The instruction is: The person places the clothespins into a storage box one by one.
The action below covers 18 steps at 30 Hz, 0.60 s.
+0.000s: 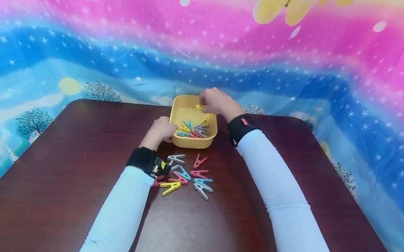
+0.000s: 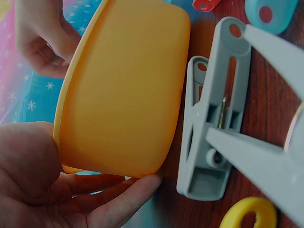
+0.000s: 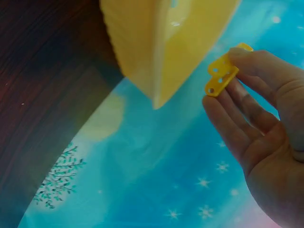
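Observation:
A yellow plastic bin (image 1: 190, 142) stands toward the far side of the table, with several yellow, blue, grey and red clothespins (image 1: 197, 134) gathered at its near end. My left hand (image 1: 162, 129) grips the bin's near left side, thumb at the rim and fingers along the outer wall, as the left wrist view shows. Over the far right part of the bin, my right hand (image 1: 217, 101) pinches a yellow clothespin (image 3: 223, 84) between thumb and fingertips. Close to the bin wall in the left wrist view lies a grey clothespin (image 2: 204, 180).
In front of the bin, several loose clothespins (image 1: 180, 177) in red, blue, grey and yellow lie scattered on the dark wooden table (image 1: 250, 231). Some are partly hidden by my left wrist. A patterned cloth (image 1: 139, 52) hangs behind the table's far edge.

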{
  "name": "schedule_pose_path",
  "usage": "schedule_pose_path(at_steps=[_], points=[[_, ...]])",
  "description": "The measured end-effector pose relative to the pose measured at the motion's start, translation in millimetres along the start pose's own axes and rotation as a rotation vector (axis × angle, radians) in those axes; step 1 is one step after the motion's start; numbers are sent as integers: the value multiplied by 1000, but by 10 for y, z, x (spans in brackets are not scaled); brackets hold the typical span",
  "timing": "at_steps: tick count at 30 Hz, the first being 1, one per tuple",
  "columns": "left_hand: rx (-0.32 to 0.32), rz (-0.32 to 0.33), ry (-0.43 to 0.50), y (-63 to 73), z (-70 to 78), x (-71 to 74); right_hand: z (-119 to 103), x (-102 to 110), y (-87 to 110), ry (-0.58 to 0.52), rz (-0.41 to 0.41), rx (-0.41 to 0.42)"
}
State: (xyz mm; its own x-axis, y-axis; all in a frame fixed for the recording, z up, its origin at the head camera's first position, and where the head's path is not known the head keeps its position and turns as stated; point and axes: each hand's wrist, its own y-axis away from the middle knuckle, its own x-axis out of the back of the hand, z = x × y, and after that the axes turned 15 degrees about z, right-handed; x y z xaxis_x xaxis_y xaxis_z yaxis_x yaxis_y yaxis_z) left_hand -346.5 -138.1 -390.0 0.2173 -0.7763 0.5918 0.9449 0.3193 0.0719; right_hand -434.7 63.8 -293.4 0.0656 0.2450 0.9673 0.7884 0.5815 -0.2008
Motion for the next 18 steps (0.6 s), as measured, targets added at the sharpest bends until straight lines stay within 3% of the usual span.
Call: schedule_pose_path(at_steps=[8,18], points=[[4,-10,-23,-1,-10,6,-6,-229,-171,20,-37,-6],[-1,-8,-22,3,6,29,-92,-453,-207,105,-112,52]])
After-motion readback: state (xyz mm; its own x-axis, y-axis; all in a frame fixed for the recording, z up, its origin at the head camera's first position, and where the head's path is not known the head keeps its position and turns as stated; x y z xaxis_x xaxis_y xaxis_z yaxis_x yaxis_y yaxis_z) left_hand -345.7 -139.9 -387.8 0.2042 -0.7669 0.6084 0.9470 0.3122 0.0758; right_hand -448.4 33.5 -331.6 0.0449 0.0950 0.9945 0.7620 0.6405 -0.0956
